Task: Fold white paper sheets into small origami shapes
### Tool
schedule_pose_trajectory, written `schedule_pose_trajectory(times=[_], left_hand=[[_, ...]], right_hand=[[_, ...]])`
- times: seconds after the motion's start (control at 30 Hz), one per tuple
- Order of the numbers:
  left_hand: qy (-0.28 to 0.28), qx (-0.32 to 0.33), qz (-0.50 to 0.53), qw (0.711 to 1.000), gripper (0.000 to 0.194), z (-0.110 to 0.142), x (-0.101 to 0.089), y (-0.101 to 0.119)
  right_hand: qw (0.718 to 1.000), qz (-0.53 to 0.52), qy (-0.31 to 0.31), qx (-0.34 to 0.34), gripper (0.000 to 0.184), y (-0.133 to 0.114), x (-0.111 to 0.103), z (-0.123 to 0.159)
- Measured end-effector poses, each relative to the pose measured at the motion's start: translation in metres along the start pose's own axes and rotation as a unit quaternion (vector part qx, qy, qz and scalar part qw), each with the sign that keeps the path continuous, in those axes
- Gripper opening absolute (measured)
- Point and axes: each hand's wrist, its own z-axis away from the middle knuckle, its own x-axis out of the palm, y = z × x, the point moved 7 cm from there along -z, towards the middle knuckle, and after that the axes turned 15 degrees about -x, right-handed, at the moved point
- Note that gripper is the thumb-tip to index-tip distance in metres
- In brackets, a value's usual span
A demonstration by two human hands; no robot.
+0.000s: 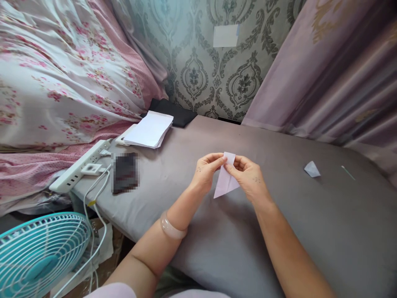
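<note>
The left hand (203,173) and the right hand (252,180) hold a folded paper (221,186) in front of the person, the fingers of both clamped on its narrow upper part, while its wider, slanted end points down over the grey cloth (310,231). To the right on the cloth lie a small paper piece (312,169) and a thin stick (347,173). To the left are a stack of white sheets (149,129) and a power strip (66,182), with a blue fan (41,267) nearer the person.

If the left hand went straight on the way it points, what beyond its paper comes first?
Likely the right hand, just across the folded paper from the left hand; depth is hard to judge.
</note>
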Motion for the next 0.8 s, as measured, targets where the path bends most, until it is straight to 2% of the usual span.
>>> schedule_pose_trajectory(times=[0.1,0.3,0.53,0.8], left_hand=[[-0.003,-0.009,-0.001,1.000,0.021,-0.001,0.000,0.000],[0.008,-0.033,0.012,0.999,0.026,-0.001,-0.004,-0.002],[0.007,-0.044,0.025,0.999,0.028,-0.001,-0.004,-0.001],[0.017,-0.049,0.050,0.997,0.029,0.001,-0.003,0.001]], right_hand=[[0.999,0.022,-0.002,-0.034,0.035,-0.005,0.000,-0.001],[1.000,-0.014,-0.013,-0.024,0.039,-0.006,0.002,-0.002],[0.999,0.013,0.002,-0.033,0.038,-0.011,0.001,0.001],[0.993,0.061,-0.027,-0.099,0.033,-0.017,0.004,0.002]])
